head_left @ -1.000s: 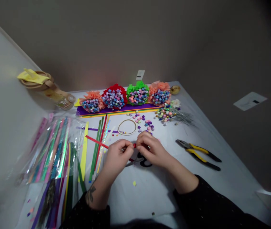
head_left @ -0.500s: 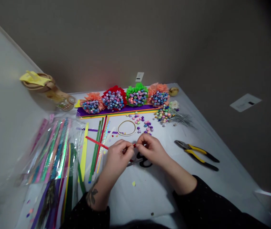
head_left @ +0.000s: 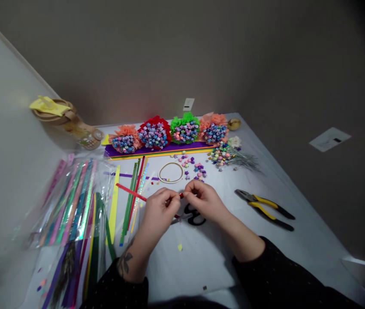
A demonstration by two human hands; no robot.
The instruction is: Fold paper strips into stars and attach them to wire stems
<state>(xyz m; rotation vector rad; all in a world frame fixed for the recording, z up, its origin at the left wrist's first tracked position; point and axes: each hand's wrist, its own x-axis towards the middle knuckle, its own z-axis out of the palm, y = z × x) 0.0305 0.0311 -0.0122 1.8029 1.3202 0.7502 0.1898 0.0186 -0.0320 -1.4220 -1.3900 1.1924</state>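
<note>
A small red folded bit of paper strip (head_left: 181, 195) is pinched between the fingertips of both hands. My left hand (head_left: 160, 208) is closed on its left side, thumb against forefinger. From the other side my right hand (head_left: 204, 201) grips it the same way. A long red glitter strip (head_left: 131, 192) runs out leftward from behind my left hand; whether it joins the folded bit is hidden. Scissors with black handles (head_left: 195, 216) lie on the table below the hands, partly covered. Just beyond the fingers are a pale ring (head_left: 170, 172) and several small purple and pink paper stars (head_left: 199, 171).
Yellow-handled pliers (head_left: 266, 208) lie at right. Paper-star flowers (head_left: 154, 133) line the back by the wall. At left are bagged shiny strips (head_left: 69, 201) and loose green strips (head_left: 131, 201). Wire stems (head_left: 246, 161) and a star pile (head_left: 221, 154) sit back right.
Both hands keep their pinch on the red strip with hardly any movement. The whole view has shifted very slightly.
</note>
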